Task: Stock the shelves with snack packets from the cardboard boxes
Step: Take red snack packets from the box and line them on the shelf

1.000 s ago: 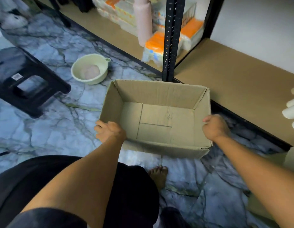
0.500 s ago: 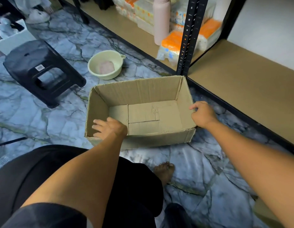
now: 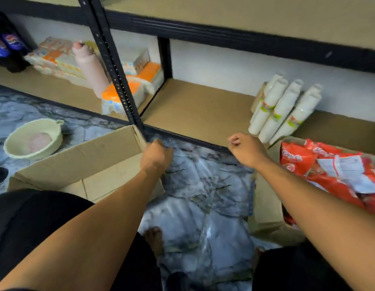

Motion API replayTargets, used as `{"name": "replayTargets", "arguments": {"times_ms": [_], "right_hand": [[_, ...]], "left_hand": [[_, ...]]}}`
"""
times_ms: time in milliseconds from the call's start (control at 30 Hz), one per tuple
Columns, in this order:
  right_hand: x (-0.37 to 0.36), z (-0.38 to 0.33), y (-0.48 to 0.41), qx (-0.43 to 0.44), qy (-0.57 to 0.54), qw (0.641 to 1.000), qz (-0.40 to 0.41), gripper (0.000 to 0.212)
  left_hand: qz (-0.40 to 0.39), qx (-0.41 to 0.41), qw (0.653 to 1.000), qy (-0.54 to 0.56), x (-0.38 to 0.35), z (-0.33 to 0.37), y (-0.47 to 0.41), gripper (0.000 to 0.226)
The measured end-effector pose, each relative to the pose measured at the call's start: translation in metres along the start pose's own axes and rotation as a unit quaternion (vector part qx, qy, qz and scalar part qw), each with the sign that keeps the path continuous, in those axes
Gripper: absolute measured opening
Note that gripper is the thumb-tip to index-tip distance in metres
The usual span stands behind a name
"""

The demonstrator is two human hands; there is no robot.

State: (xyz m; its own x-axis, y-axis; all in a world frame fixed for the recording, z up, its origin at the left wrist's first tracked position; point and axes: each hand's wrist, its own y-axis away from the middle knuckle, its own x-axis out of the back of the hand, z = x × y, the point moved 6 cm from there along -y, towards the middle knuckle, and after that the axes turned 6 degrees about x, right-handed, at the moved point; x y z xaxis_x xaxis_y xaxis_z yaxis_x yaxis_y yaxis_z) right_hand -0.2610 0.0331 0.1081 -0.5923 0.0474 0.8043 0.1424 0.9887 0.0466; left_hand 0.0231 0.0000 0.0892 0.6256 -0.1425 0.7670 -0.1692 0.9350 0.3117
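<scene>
Snack packets (image 3: 329,171), red, piled in open cardboard box (image 3: 264,206) on floor (image 3: 203,196) at right, just before bottom shelf (image 3: 199,110). Right grip (image 3: 247,150) clenched, holding nothing, just left of that box. Left grip (image 3: 156,156) curled over right wall of empty cardboard box (image 3: 77,162), grasping it. White cup stacks (image 3: 285,108) lean on shelf.

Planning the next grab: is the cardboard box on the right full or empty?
Full. Red snack packets are heaped to the top of the open cardboard box; how deep the pile goes is hidden.
</scene>
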Motion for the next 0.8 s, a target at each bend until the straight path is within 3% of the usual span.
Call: {"name": "replayTargets", "arguments": {"times_ms": [233,400,600,700,800], "right_hand": [[0.12,0.094,0.057,-0.049,0.023,0.99,0.129,0.016],[0.192,0.15,0.104,-0.092,0.075,0.97,0.213,0.017],[0.242,0.209,0.16,-0.156,0.067,0.903,0.394,0.016],[0.241,0.246,0.179,-0.243,0.082,0.892,0.371,0.017],[0.228,0.281,0.196,-0.356,0.084,0.885,0.289,0.024]], "left_hand": [[-0.105,-0.124,0.985,0.054,-0.096,0.149,0.057,0.02],[-0.166,-0.184,0.967,0.063,-0.155,0.216,0.115,0.022],[-0.189,-0.214,0.958,0.011,-0.205,0.237,0.147,0.004],[-0.175,-0.199,0.964,-0.029,-0.219,0.233,0.151,0.024],[-0.167,-0.207,0.96,-0.085,-0.23,0.228,0.153,0.026]]}}
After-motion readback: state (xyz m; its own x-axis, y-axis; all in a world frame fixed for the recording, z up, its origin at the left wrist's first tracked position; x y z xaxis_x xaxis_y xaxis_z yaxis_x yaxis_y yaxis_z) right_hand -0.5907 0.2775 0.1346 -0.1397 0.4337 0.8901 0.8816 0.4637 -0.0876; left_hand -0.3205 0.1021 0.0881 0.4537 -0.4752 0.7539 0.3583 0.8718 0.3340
